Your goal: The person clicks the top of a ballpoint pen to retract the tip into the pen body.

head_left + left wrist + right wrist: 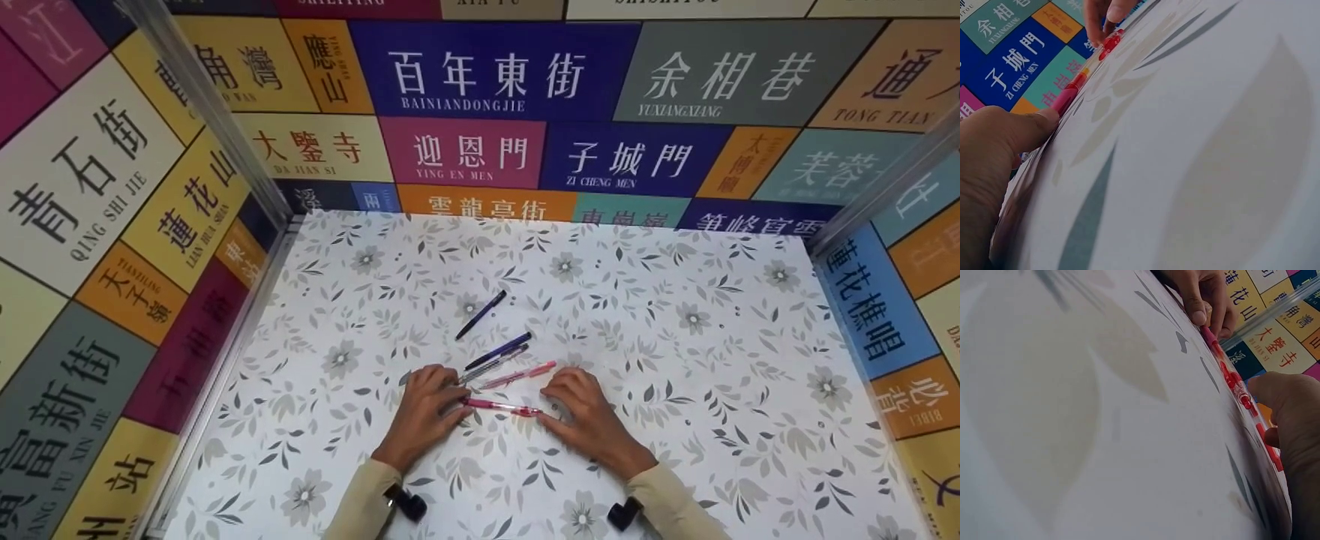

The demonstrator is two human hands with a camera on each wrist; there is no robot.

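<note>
A pink-and-red pen (501,406) lies across the near side of the pen group. My left hand (426,409) pinches its left end between thumb and fingers; the thumb (1044,121) shows on the pink end in the left wrist view. My right hand (589,416) is at the pen's red end, thumb and fingers parted around it; whether the thumb touches is unclear. Just beyond lies a pink pen (517,375) with a coral end. Further off are a clear pen (495,363), a dark blue pen (498,351) and another dark pen (481,315).
A white cloth with grey flowers and leaves (675,285) covers the table. Colourful panels with Chinese lettering (495,71) stand along the back and both sides. Clear corner posts (217,112) rise at the table's back corners.
</note>
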